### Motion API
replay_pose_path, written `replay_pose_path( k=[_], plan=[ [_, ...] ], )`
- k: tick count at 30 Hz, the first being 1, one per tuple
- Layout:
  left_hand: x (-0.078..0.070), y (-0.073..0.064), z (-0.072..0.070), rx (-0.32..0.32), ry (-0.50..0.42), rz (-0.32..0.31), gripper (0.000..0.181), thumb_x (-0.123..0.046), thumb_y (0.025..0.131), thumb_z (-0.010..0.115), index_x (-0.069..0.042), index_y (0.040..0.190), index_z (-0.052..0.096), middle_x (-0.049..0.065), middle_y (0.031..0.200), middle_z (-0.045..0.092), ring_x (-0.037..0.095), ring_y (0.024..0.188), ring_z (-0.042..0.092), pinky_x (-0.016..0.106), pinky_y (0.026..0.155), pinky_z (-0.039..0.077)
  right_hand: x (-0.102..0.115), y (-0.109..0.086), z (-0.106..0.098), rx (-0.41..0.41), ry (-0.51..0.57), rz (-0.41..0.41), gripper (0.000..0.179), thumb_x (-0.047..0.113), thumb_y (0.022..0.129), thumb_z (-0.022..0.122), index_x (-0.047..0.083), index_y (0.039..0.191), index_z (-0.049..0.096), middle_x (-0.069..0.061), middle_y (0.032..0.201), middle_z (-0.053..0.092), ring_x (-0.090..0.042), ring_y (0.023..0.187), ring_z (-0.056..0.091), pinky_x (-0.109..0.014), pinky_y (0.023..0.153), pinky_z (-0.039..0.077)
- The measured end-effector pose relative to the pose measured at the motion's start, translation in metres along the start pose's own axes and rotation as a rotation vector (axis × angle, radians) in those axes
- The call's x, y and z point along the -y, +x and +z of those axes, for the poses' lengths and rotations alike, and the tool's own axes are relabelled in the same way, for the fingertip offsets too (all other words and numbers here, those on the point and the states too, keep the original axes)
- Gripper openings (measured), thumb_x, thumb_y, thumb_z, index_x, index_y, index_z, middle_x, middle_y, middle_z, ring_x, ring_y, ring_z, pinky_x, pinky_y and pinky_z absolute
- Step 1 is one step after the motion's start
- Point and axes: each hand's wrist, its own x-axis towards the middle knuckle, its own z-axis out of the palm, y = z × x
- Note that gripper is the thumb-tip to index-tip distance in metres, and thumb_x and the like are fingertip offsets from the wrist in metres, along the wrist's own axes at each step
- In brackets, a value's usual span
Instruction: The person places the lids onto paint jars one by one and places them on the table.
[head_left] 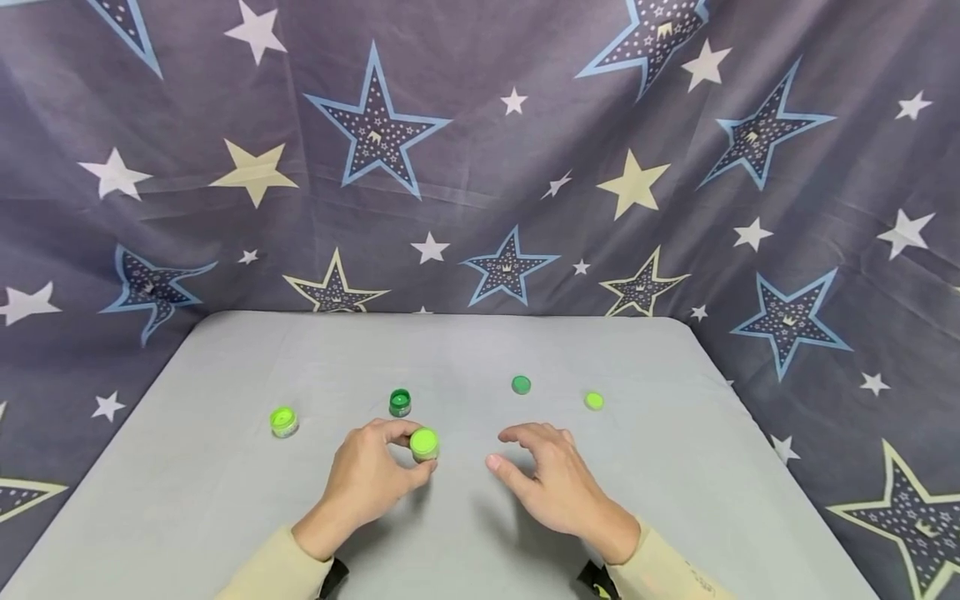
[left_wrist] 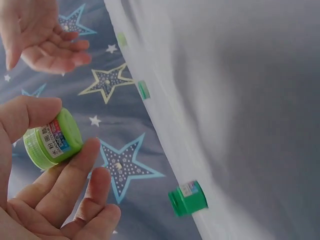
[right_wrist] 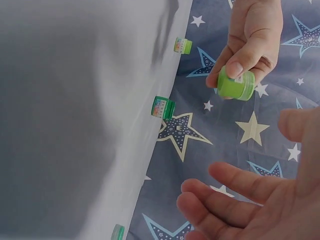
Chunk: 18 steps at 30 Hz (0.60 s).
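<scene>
A small light-green paint jar (head_left: 424, 445) with a printed label and its lid on is pinched between the thumb and fingers of my left hand (head_left: 367, 473), above the table. To its right, my right hand (head_left: 558, 479) hovers with fingers spread and slightly bent, holding nothing. Beyond my left hand stands an uncapped dark-green paint jar (head_left: 400, 403). Further left is another uncapped light-green jar (head_left: 283, 422). The right wrist view shows the held jar (right_wrist: 235, 86) tilted, apart from my right fingers.
On the right half of the table (head_left: 645, 467) lie a dark-green lid (head_left: 521, 384) and a light-green lid (head_left: 594, 401). A grey cloth with printed stars (head_left: 465, 167) hangs behind the table and along its sides.
</scene>
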Motion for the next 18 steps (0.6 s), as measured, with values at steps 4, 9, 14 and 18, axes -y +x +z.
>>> replay_pose_path(
  k=[4, 9, 14, 18],
  plan=[
    [0.005, 0.0, -0.006, -0.002, 0.013, -0.012, 0.032, -0.024, 0.072, 0.092, -0.024, 0.101, 0.079, -0.008, 0.092, 0.07, 0.021, 0.092, 0.069, 0.042, 0.078, 0.053, -0.004, -0.002, 0.0, 0.022, -0.011, 0.018, 0.042, 0.05, 0.099, 0.063, 0.014, 0.119, 0.072, 0.002, 0.118, 0.072, -0.013, 0.105, 0.062, -0.041, 0.093, 0.04],
    [0.012, 0.001, -0.014, -0.008, 0.035, -0.034, 0.038, -0.026, 0.073, 0.091, -0.021, 0.109, 0.079, -0.008, 0.092, 0.072, 0.022, 0.096, 0.069, 0.042, 0.078, 0.052, -0.009, -0.005, -0.004, 0.053, -0.021, 0.05, 0.048, 0.054, 0.099, 0.061, 0.013, 0.123, 0.071, 0.0, 0.124, 0.07, -0.017, 0.114, 0.061, -0.043, 0.095, 0.039],
    [0.021, 0.001, -0.023, -0.005, 0.063, -0.043, 0.039, -0.025, 0.073, 0.09, -0.018, 0.11, 0.078, -0.007, 0.091, 0.074, 0.021, 0.087, 0.068, 0.037, 0.07, 0.05, -0.016, -0.007, -0.009, 0.06, -0.048, 0.07, 0.051, 0.056, 0.099, 0.06, 0.013, 0.124, 0.07, -0.001, 0.127, 0.069, -0.018, 0.116, 0.06, -0.042, 0.094, 0.039],
    [0.027, 0.0, -0.028, 0.003, 0.091, -0.056, 0.039, -0.024, 0.074, 0.089, -0.017, 0.11, 0.077, -0.006, 0.091, 0.074, 0.016, 0.078, 0.063, 0.034, 0.064, 0.047, -0.02, -0.01, -0.012, 0.051, -0.062, 0.075, 0.05, 0.053, 0.098, 0.062, 0.012, 0.126, 0.07, -0.002, 0.13, 0.068, -0.021, 0.121, 0.059, -0.043, 0.097, 0.039]
  ],
)
